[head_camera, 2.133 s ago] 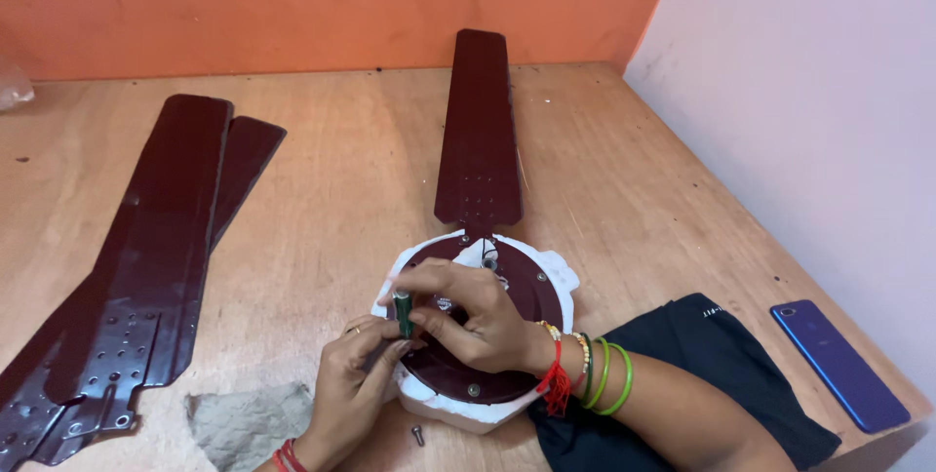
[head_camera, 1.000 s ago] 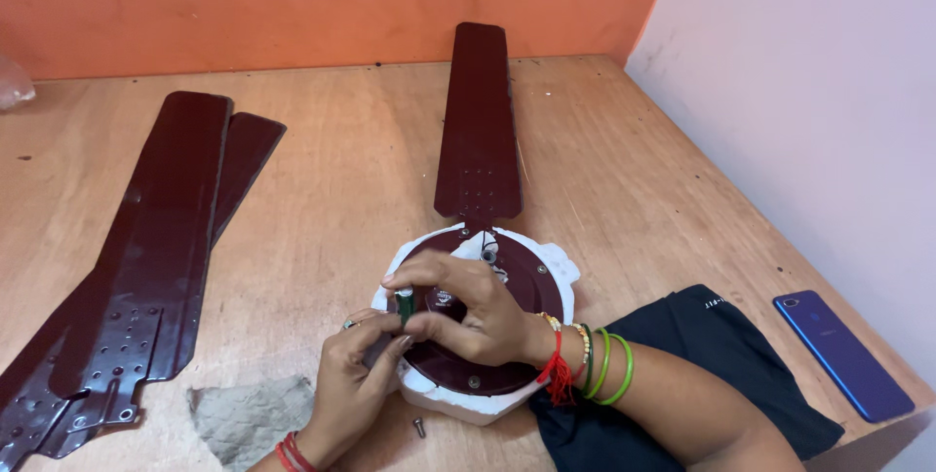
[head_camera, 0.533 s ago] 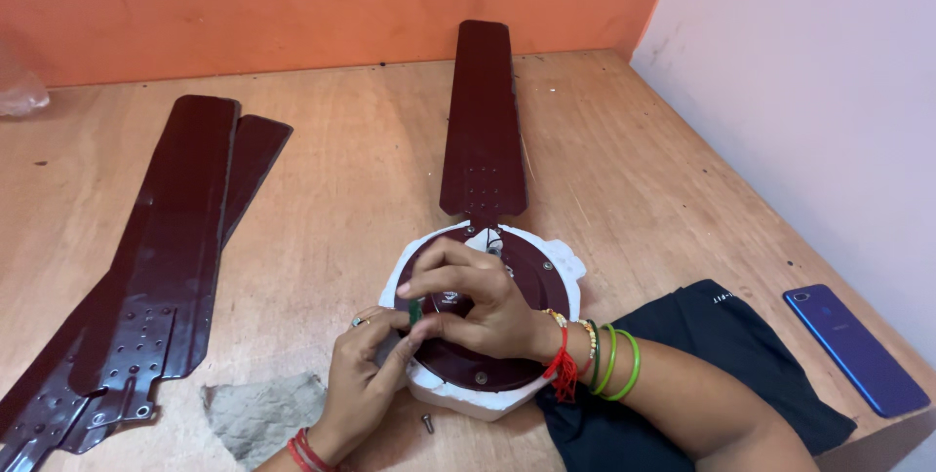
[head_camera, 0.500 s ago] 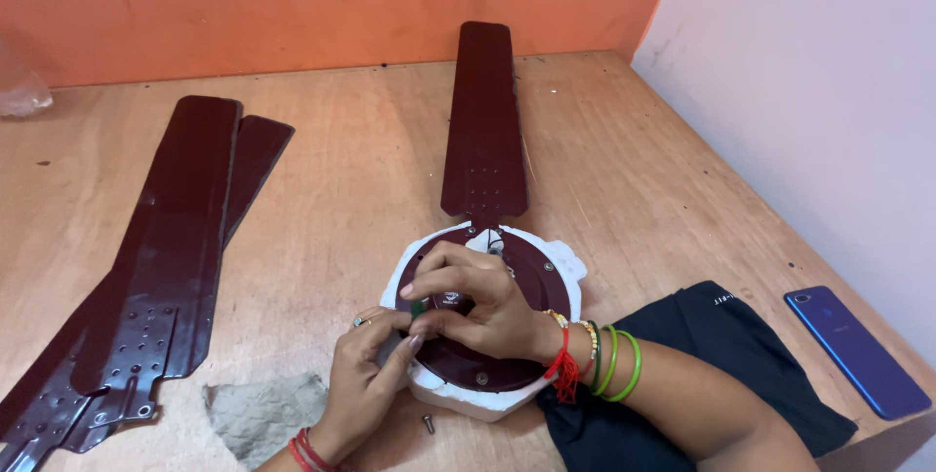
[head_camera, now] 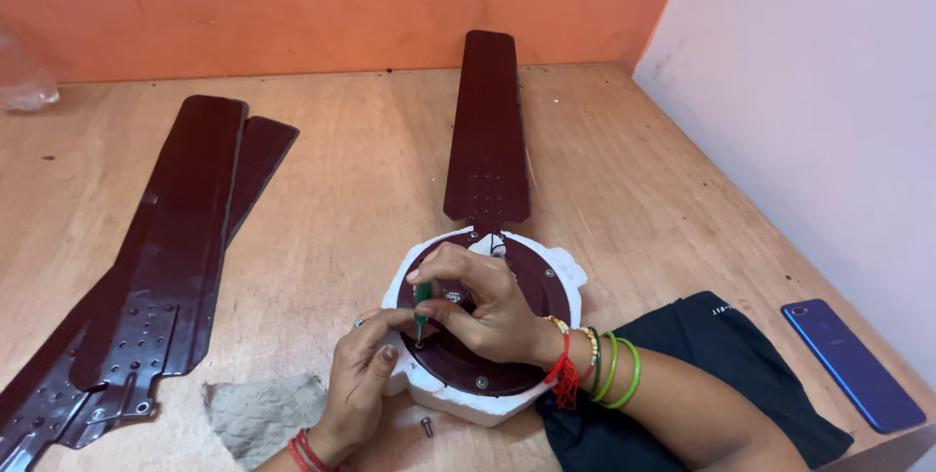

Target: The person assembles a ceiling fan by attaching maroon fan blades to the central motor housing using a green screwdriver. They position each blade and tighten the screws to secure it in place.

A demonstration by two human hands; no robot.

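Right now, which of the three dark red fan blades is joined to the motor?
The lone blade pointing toward the orange wall; its near end meets the round motor housing. The other two blades lie stacked, loose on the table, off to the left.

Your head camera looks steeply down at the wooden table (head_camera: 322, 228), facing the orange wall (head_camera: 322, 4), quite near your hands.

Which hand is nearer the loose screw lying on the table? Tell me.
Left. The left hand lies just beside the loose screw, its wrist level with it. The right hand is farther up, on the fan motor, gripping the green screwdriver.
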